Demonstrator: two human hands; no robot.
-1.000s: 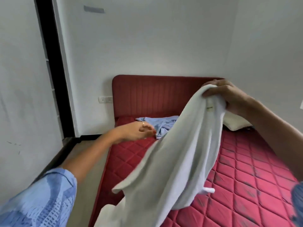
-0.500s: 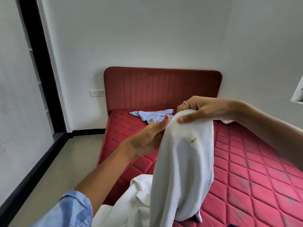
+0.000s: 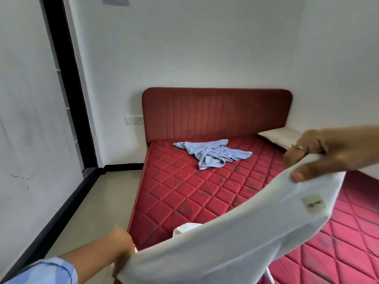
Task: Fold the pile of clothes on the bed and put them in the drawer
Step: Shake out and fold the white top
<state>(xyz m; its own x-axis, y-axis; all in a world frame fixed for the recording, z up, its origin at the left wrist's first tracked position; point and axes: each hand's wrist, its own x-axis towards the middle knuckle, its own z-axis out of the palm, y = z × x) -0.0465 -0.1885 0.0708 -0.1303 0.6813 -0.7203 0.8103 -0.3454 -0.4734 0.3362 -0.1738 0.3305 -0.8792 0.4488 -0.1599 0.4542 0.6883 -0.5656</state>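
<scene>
A white garment (image 3: 235, 238) with a small label stretches in the air between my two hands, above the near part of the red quilted mattress (image 3: 184, 193). My right hand (image 3: 320, 154) pinches its upper end at the right, thumb on the front of the cloth. My left hand (image 3: 121, 249) grips its lower end at the bottom left. More white cloth (image 3: 184, 227) shows just behind the stretched piece. A crumpled light blue garment (image 3: 213, 153) lies on the mattress near the headboard.
A red padded headboard (image 3: 215, 113) stands against the white back wall. A pale pillow (image 3: 276, 136) lies in the far right corner of the bed. Left of the bed runs a strip of tiled floor (image 3: 102, 206), a white wall and a black door frame (image 3: 67, 78).
My hands have drawn apart: the left went down and to the left, the right went right. The white garment, bunched and hanging before, is now pulled out long between them.
</scene>
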